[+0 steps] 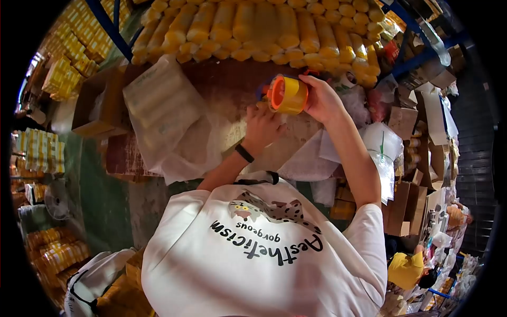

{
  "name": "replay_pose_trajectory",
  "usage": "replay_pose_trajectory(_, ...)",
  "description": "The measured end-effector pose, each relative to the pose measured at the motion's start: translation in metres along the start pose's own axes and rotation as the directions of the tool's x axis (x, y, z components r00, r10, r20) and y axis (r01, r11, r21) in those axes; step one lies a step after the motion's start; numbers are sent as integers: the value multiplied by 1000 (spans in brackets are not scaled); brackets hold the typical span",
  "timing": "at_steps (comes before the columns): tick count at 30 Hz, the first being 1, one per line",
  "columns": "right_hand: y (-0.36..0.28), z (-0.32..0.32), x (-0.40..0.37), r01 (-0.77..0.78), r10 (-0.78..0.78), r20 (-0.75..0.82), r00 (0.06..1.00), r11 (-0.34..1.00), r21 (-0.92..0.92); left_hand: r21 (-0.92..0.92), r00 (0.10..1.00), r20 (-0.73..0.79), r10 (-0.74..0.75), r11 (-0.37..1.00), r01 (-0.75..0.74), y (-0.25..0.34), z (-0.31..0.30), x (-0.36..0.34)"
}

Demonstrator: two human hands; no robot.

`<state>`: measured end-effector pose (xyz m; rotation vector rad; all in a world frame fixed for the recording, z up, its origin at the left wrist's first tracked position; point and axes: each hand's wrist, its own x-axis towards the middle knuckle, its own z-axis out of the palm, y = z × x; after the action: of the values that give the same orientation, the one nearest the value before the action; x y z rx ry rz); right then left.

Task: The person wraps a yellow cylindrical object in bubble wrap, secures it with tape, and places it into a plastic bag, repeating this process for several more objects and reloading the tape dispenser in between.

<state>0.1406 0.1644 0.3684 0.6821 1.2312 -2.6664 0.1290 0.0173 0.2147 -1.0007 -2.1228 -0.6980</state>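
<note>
My right hand (320,98) grips an orange tape dispenser with a roll of yellow tape (291,95) on it, raised over the table. Its round orange hub faces left, and a small red-orange part shows behind, by my fingers. Just left of and below the roll is my left hand (261,127), a black band on its wrist. Its thumb sticks out to the right and the fingers are loosely bent, low over the table. To its left lies a clear plastic bag (163,98) with pale, roll-shaped things inside.
Yellow wrapped rolls (253,26) are stacked along the table's far side. An open cardboard box (100,103) stands at the left. Plastic bags (383,142) and more cardboard boxes (409,206) crowd the right. A person in a yellow shirt (405,269) is at the lower right.
</note>
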Motion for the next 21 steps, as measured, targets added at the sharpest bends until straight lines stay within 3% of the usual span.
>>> replay_pose_trajectory(4,2,7,-3,34,-34,-22,999,999,-6,-24,999,-44,7,1000,-8,0,-2,-1)
replay_pose_trajectory(10,4,-2,2,30,-29,-21,999,999,21,-269,975,-192,-109,962,54,-11,6,-11)
replay_pose_trajectory(13,4,-5,3,21,-21,-10,1000,999,24,-400,951,-128,-280,892,209,-9,8,-20)
replay_pose_trajectory(16,1,-2,0,19,-19,-7,1000,1000,14,-428,943,-74,-325,864,264,-12,0,-23)
replay_pose_trajectory(19,2,-3,-1,11,-11,-20,1000,1000,0,-297,997,-14,-74,952,66,-14,-23,-11)
replay_pose_trajectory(21,1,-5,0,-8,8,-22,1000,1000,-2,-287,998,63,15,958,4,-17,-28,-8)
